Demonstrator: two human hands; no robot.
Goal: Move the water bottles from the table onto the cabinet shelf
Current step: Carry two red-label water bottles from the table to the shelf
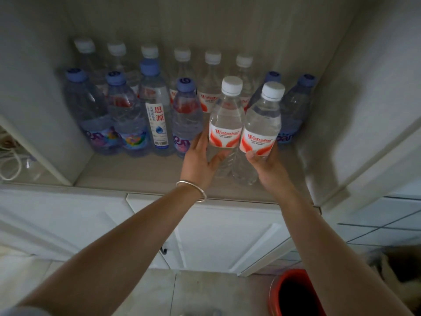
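The fingers of the left hand [200, 156] curl around the lower body of 1 white-capped bottle [225, 115], thumb under its red label. The right hand [264, 163] grips a second white-capped bottle [262, 124] the same way. Both bottles stand upright, touching each other, on the cabinet shelf [136, 172], just in front of the rows of stored bottles [127, 115].

Probably a home, white cabinet [205, 229], tiled floor [205, 293]
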